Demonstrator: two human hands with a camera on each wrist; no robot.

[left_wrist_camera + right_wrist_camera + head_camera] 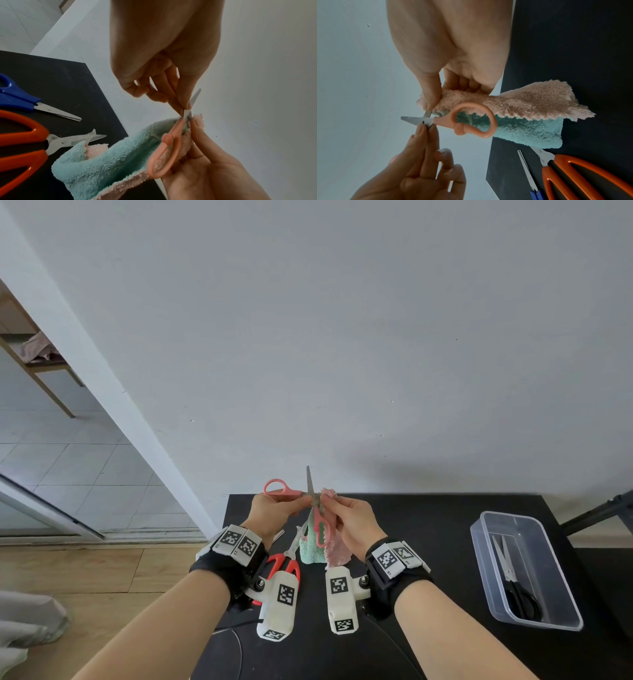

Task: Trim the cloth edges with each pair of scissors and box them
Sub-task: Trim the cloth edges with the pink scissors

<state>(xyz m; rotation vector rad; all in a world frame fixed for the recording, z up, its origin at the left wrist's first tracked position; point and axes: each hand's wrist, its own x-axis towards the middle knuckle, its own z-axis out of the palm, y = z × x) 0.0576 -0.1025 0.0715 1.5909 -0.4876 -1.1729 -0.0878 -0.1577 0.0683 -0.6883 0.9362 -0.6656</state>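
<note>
The small pink-handled scissors (313, 501) are held up over the back edge of the black table (428, 525), spread wide, one blade pointing up. My left hand (298, 503) pinches them at the pivot (186, 108), one handle loop (274, 487) sticking out left. The other loop (476, 120) hangs in front of the pink-and-teal cloth (522, 105). My right hand (330, 505) pinches the cloth's top edge (429, 100) right beside the blades, and the rest of the cloth (111, 162) droops toward the table. A clear plastic box (561, 577) at right holds black scissors (513, 580).
Orange-handled scissors (20, 146) and blue-handled scissors (17, 97) lie on the table below my left wrist. A grey wall stands right behind the table. A black stand (603, 511) leans at the far right. Wooden floor and a doorway lie to the left.
</note>
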